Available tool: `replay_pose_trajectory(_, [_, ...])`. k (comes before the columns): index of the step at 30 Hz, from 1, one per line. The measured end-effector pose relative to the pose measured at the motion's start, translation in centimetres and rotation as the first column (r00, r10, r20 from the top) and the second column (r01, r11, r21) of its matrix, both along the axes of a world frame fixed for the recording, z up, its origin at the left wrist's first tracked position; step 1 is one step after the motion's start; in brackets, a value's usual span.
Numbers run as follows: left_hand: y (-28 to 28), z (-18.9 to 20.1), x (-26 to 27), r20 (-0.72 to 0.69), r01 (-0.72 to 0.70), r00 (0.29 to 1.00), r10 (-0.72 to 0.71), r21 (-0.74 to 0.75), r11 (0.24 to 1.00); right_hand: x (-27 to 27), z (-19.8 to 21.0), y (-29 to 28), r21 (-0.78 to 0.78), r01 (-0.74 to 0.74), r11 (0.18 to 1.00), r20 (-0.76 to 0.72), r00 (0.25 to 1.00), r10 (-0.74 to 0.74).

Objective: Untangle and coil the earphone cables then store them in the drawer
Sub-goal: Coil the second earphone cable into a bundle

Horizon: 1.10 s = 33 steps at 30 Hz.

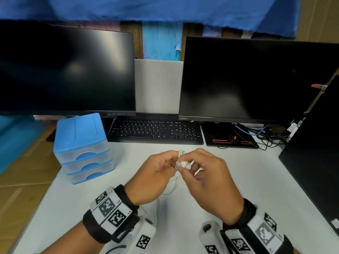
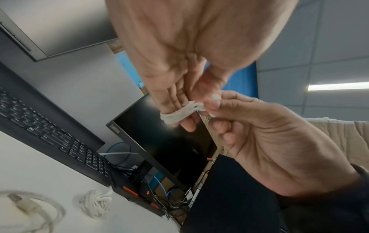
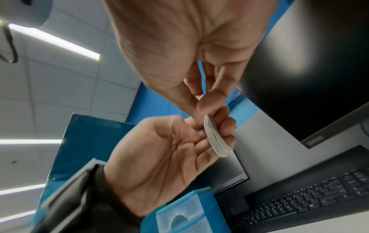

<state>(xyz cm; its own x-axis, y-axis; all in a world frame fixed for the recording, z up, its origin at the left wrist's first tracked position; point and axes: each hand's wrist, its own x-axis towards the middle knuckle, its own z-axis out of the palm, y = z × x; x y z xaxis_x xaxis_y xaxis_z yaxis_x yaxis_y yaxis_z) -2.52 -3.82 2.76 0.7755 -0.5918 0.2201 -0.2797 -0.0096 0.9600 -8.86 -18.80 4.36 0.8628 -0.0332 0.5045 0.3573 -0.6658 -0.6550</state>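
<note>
Looping crosswise round the left hand's (image 1: 156, 178) fingers (image 2: 188, 124), the earphone cable (image 2: 177, 115) sits coiled above the counter (image 1: 260, 180). The right hand (image 1: 211, 182) pinches its earbud end just beside. Only the left wrist view shows a second coil (image 2: 95, 203) on the counter; the head view shows the drawers (image 1: 82, 153) leftward, nearer the left hand.

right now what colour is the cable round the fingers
White cable, clearest in left wrist view.

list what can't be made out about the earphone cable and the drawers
- Head view: the earphone cable is mostly hidden between the left hand and right hand; turns uncountable.
- Head view: the drawer unit has frosted fronts that hide any contents.
- Left wrist view: the second coil on the table is blurred; its plug unseen.
</note>
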Motion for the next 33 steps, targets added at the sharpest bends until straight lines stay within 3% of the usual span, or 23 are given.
replay_pose_trajectory(4, [-0.1,-0.5,0.0,0.063,0.036,0.997,-0.041,0.083,0.996,0.3,-0.1,-0.6,0.074,-0.005,0.997,-0.121,0.993,0.014])
replay_pose_trajectory(9, [0.3,-0.7,0.4,0.019,0.082,0.996,-0.085,0.121,0.989,0.2,-0.5,-0.2,-0.115,-0.034,0.993,-0.063,0.998,0.027])
replay_pose_trajectory(11, [0.9,-0.7,0.8,-0.066,0.142,0.989,-0.135,0.113,0.983,0.7,-0.4,-1.3,-0.162,-0.118,0.98,-0.144,0.985,0.095])
replay_pose_trajectory(12, [1.1,-0.7,1.0,-0.126,0.172,0.979,-0.161,0.083,0.982,1.1,-0.3,-2.1,-0.094,-0.195,0.976,-0.256,0.952,0.166])
replay_pose_trajectory(14, [1.5,-0.6,1.1,-0.255,0.238,0.939,-0.231,-0.005,0.971,1.5,0.0,-3.0,0.265,-0.334,0.905,-0.431,0.798,0.421])
replay_pose_trajectory(15, [1.6,-0.5,1.1,-0.303,0.277,0.911,-0.28,-0.053,0.959,1.5,-0.1,-3.3,0.444,-0.357,0.822,-0.429,0.721,0.544])
replay_pose_trajectory(17, [1.8,-0.3,1.2,-0.347,0.332,0.869,-0.354,-0.121,0.935,1.5,-0.2,-3.4,0.601,-0.356,0.715,-0.372,0.667,0.646])
replay_pose_trajectory(28, [2.2,0.2,1.5,-0.243,0.387,0.886,-0.396,-0.084,0.918,1.7,-0.5,-3.4,0.717,-0.296,0.631,-0.306,0.679,0.667])
replay_pose_trajectory(33, [2.7,0.4,1.8,-0.211,0.398,0.892,-0.399,-0.05,0.916,2.0,-1.3,-3.2,0.702,-0.316,0.638,-0.295,0.686,0.665])
